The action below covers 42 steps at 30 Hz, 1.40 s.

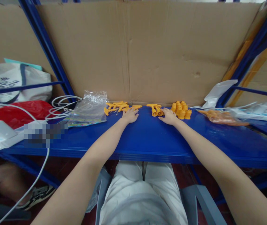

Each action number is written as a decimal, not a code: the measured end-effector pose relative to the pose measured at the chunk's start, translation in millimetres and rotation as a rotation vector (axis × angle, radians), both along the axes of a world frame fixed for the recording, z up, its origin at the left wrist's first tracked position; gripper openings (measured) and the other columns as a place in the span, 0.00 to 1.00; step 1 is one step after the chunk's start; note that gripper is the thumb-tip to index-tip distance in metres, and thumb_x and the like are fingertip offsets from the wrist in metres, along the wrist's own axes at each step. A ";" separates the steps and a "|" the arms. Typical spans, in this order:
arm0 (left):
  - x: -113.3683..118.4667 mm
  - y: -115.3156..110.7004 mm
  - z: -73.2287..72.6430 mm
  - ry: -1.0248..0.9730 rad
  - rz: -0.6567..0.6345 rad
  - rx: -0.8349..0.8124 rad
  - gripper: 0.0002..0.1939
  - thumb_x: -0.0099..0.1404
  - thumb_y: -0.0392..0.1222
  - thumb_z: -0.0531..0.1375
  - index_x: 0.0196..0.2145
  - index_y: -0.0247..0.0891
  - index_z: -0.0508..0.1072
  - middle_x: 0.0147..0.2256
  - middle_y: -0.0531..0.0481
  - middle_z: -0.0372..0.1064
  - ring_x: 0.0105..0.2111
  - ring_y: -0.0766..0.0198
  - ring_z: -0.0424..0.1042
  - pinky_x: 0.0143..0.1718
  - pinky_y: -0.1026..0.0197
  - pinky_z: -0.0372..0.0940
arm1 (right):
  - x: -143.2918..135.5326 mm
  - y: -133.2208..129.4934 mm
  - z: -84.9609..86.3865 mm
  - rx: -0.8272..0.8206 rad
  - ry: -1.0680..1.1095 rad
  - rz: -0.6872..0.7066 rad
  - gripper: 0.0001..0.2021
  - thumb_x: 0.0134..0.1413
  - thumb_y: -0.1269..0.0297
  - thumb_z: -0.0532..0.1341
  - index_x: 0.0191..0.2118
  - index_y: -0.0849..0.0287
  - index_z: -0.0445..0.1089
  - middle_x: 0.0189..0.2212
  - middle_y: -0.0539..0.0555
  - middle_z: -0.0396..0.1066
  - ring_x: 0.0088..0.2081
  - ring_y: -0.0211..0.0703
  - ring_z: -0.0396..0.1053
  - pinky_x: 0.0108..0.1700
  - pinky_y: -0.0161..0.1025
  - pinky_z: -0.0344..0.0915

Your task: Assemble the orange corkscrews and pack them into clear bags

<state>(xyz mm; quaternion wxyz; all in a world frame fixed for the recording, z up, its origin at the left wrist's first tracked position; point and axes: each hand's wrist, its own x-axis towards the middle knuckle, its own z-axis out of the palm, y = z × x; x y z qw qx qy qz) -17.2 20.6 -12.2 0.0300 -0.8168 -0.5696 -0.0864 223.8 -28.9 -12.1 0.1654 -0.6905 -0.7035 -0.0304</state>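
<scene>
My left hand (130, 116) rests on the blue table at the near edge of a loose pile of yellow T-handled corkscrews (110, 110), some with bare metal spirals. Its fingers are apart and touch or nearly touch the closest handles. My right hand (170, 117) lies with thumb and fingers spread beside a few yellow T-handled pieces with hollow cone ends (155, 113); whether it touches them I cannot tell. Just right of that hand stands a cluster of yellow bell-shaped caps (181, 109). Neither hand visibly holds anything.
Cardboard (147, 53) walls the back of the blue table (145, 140). At left are a clear plastic bag (90, 109), a white power strip (11, 134), cables and a red bag (27, 109). An orange-filled packet (224, 117) lies right. Another person's leg (9, 178) shows lower left.
</scene>
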 end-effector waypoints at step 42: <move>15.9 -24.0 16.9 -0.021 -0.303 -0.031 0.15 0.67 0.34 0.54 0.41 0.35 0.81 0.42 0.43 0.79 0.43 0.57 0.77 0.47 0.61 0.68 | 31.3 4.2 16.1 0.127 0.096 -0.046 0.27 0.54 0.73 0.56 0.61 0.63 0.64 0.58 0.67 0.68 0.59 0.58 0.67 0.60 0.52 0.62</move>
